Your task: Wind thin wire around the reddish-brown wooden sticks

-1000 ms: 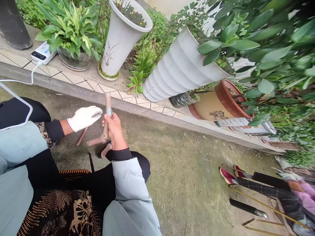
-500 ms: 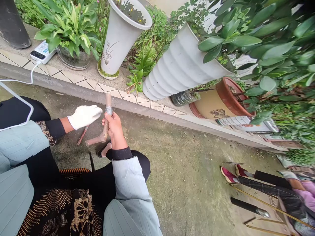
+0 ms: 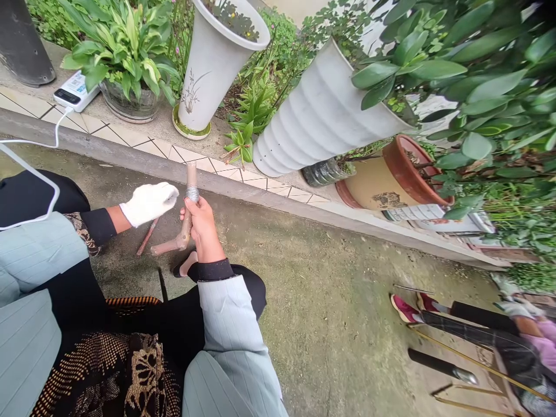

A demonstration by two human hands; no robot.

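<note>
My right hand (image 3: pixel 203 229), bare, is wrapped round a bent, smooth brown branch (image 3: pixel 187 225) with silvery wire (image 3: pixel 191 194) wound round its upper part. The branch's lower end kinks off to the left. Just left of it, apart from the branch, is my left hand (image 3: pixel 148 204) in a white knitted glove. Its fingers are curled and pressed together; whether anything thin is between them cannot be made out. Below the glove, a reddish-brown stick (image 3: pixel 146 237) shows, partly hidden by the hand.
A tiled ledge (image 3: pixel 165 152) runs along the front, bearing tall white planters (image 3: pixel 299 116), a brown-rimmed pot (image 3: pixel 382 179) and a power bank (image 3: pixel 76 92) with a white cable (image 3: pixel 56 130). On the concrete floor (image 3: pixel 321 295), a seated person in red shoes (image 3: pixel 403 308) is at the right.
The gloved left hand has drawn slightly away from the branch, its fingers curling in from a straighter pose. The right hand and branch have hardly moved.
</note>
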